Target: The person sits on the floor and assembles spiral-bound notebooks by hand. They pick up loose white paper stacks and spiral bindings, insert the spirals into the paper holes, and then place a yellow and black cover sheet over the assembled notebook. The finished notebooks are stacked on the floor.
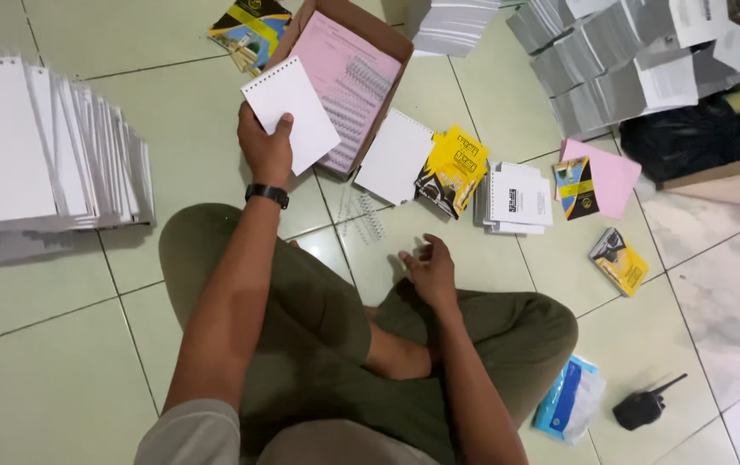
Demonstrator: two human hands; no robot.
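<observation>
Spiral-bound white notepad [291, 112] is being pinched at its lower edge by the fingers [283, 127] of the left hand [265, 148], raised above the tiled floor [60, 362] just beside the cardboard box [368, 30] of pink sheets and wire coils. Right hand [428, 269] is hovering loose and half-open over the knee, gripping nothing, near loose wire coils [361, 215] and yellow covers [452, 170]. Judging by this, a finished pad is being set aside, probably calling for a leftward carry to the fanned stack of pads [43, 155].
</observation>
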